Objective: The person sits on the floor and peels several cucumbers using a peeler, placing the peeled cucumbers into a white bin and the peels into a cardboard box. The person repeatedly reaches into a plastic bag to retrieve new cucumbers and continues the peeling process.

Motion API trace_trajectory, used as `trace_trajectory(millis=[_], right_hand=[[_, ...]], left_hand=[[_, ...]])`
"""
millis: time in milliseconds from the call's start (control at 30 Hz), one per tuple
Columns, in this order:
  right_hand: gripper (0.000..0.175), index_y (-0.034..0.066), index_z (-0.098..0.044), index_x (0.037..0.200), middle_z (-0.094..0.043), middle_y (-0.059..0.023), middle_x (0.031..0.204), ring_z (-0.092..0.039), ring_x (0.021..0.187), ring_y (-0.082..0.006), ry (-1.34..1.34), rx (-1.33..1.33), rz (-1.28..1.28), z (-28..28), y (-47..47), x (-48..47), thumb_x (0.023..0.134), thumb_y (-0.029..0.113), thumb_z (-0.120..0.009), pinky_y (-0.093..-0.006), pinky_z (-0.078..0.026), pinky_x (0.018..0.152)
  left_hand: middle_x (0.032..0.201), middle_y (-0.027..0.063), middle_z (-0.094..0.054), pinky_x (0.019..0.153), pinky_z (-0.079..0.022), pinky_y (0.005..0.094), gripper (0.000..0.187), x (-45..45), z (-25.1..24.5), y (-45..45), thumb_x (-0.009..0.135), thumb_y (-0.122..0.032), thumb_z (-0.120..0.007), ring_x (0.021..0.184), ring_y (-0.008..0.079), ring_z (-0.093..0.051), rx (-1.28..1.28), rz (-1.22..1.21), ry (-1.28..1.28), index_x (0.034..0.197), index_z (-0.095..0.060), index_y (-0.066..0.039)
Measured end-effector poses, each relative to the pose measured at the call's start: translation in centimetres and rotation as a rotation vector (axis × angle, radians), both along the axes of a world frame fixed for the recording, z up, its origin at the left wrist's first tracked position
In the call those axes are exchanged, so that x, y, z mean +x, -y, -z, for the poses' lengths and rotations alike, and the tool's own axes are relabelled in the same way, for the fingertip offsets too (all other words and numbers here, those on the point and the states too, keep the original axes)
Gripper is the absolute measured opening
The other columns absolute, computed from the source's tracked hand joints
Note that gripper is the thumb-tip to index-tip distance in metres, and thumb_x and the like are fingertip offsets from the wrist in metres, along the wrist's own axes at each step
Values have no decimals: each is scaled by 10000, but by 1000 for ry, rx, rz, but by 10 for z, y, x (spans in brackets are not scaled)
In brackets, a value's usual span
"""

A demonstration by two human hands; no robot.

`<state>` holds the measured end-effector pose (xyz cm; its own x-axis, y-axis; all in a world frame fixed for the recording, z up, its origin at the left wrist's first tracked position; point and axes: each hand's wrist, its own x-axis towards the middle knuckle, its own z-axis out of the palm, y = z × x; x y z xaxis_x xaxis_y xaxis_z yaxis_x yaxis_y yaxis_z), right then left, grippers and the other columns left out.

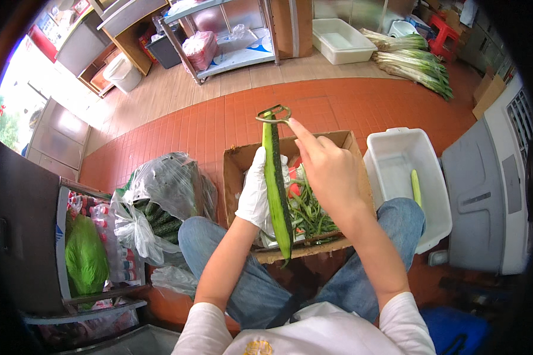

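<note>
My left hand (256,191), in a white glove, grips a long cucumber (273,186) that stands nearly upright in the picture. Pale peeled strips run along its left side, while dark green skin stays on the right. Bare, my right hand (331,171) holds a metal peeler (273,114) across the cucumber's far end; most of the handle is hidden in the fist. Below both hands is an open cardboard box (359,177) between my knees. Green peelings (311,213) and some red and white scraps lie inside it.
A white plastic tub (386,159) on the right contains one peeled cucumber (415,186). To the left, a clear plastic bag (164,182) holds several unpeeled cucumbers (157,219). Bundled leeks (413,66) lie by another white tub (342,44) at the back right. A steel shelf (235,53) stands ahead.
</note>
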<state>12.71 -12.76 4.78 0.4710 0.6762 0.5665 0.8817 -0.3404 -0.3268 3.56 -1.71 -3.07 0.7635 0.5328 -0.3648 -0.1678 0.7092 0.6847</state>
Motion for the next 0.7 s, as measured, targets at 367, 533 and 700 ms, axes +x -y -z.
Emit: trace_trajectory(millis=[367,533,700], right_hand=[[273,166,-670,1160,-651,-178,731,-635,645,-356,-406,-499,-396,20,78,-26,893,163,-609,-431,-507,581],[245,141,-698,1112,-664,-179,765,-641,659,-352,-471,-696,-550,21,116,-24,879,150,-628,-413,-518,605],[240,134,-698,1113,-669,-183,800,-650,693,-345,-458,-325,-266,-14,101,-18,883,136,-630,-407,-520,617]], left_hand=[[694,13,-563,531,-468,243,459,0,2,-26,932,-538,-549,579,113,-547,93,-129,72,921,-589,-81],[731,19,-567,581,-473,248,472,-1,5,-34,915,-553,-568,619,121,-547,72,-146,159,919,-588,-82],[788,20,-573,649,-468,267,439,-3,9,-29,912,-533,-582,702,131,-544,116,-119,246,930,-586,-95]])
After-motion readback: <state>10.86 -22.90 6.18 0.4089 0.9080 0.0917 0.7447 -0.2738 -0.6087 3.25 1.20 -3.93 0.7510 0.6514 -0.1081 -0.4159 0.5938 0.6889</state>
